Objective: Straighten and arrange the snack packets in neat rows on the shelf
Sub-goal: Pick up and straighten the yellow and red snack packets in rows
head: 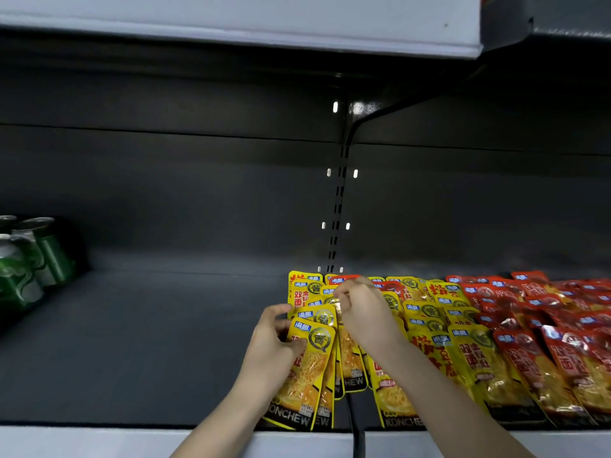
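Yellow snack packets [426, 312] lie overlapped in rough rows on the dark shelf [148, 342], with red snack packets [562, 352] to their right. My left hand [271, 345] grips the left edge of a front stack of yellow packets [307, 375], thumb across the top packet. My right hand [363, 312] reaches over the pile and pinches the top of a yellow packet [347, 358] in the middle. One red packet [344, 280] sits among the yellow ones at the back, partly hidden by my right hand.
Green drink cans [29, 259] stand at the far left of the shelf. A broad bare stretch of shelf lies between cans and packets. A white shelf [264, 24] overhangs above. The slotted upright [337, 209] runs down the back wall. The white front lip [99, 441] edges the shelf.
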{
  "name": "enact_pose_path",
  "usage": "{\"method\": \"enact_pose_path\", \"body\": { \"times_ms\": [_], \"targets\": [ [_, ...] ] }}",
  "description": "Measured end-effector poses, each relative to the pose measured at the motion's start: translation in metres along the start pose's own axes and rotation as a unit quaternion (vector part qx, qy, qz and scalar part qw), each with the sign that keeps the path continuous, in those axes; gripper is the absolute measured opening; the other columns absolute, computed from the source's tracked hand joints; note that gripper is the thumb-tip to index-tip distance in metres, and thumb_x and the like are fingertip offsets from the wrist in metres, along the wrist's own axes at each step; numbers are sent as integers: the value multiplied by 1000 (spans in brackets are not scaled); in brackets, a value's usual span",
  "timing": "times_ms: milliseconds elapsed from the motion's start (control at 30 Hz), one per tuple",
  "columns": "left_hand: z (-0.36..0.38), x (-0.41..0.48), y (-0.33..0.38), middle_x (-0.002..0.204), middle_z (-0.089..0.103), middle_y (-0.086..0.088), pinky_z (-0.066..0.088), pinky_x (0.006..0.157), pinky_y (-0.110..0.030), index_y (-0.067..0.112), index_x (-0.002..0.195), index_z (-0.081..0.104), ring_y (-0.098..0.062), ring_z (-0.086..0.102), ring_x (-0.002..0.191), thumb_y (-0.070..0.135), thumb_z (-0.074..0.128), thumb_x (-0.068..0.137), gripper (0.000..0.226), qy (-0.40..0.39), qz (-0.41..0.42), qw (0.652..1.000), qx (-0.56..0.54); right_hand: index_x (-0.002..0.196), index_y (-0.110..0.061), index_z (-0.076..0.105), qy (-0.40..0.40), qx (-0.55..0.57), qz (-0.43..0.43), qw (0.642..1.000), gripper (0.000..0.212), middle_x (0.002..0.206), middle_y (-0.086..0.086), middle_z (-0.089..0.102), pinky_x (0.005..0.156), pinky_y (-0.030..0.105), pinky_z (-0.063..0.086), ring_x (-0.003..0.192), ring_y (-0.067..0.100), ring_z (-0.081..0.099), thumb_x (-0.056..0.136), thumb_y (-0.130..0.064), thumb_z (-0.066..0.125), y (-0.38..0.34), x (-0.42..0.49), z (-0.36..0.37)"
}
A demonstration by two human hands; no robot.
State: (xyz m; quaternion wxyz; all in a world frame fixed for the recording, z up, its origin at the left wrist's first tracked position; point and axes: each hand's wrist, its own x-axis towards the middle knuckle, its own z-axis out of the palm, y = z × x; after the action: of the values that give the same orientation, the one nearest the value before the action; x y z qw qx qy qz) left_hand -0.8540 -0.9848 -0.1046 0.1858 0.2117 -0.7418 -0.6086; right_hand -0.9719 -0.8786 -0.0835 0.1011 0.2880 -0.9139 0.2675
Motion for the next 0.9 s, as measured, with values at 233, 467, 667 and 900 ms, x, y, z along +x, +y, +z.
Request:
{"method": "enact_pose_path", "body": {
  "times_ms": [233,467,667,900],
  "targets": [
    [7,2,-1,99,62,-2,47,54,-13,25,111,49,-4,58,72,-6,61,83,43,-8,3,1000,-1,123,-19,55,-4,10,-47,999,30,114,0,59,89,29,45,112,17,53,93,-20,55,11,-27,1],
    [10,4,0,97,62,-4,48,52,-24,23,114,50,-14,60,69,-4,60,84,41,-18,-5,1000,-9,127,-25,53,-7,-69,-93,993,34,124,-6,50,100,33,32,122,17,42,94,-25,53,18,-40,-1],
    [6,8,-2,97,66,-2,50,56,-29,19,111,50,-20,65,80,-7,56,85,37,12,-20,999,-36,135,-26,47,-36,-107,-111,987,41,141,-5,41,103,41,28,133,20,33,94,-29,52,18,-51,-2],
    [15,18,-2,103,65,-6,50,56,-32,15,114,50,-24,66,83,-6,51,87,34,4,-31,998,-59,140,-33,33,-72,-97,-111,986,44,145,-14,33,111,34,15,136,10,25,97,-33,44,22,-50,-8]
  ]
}}
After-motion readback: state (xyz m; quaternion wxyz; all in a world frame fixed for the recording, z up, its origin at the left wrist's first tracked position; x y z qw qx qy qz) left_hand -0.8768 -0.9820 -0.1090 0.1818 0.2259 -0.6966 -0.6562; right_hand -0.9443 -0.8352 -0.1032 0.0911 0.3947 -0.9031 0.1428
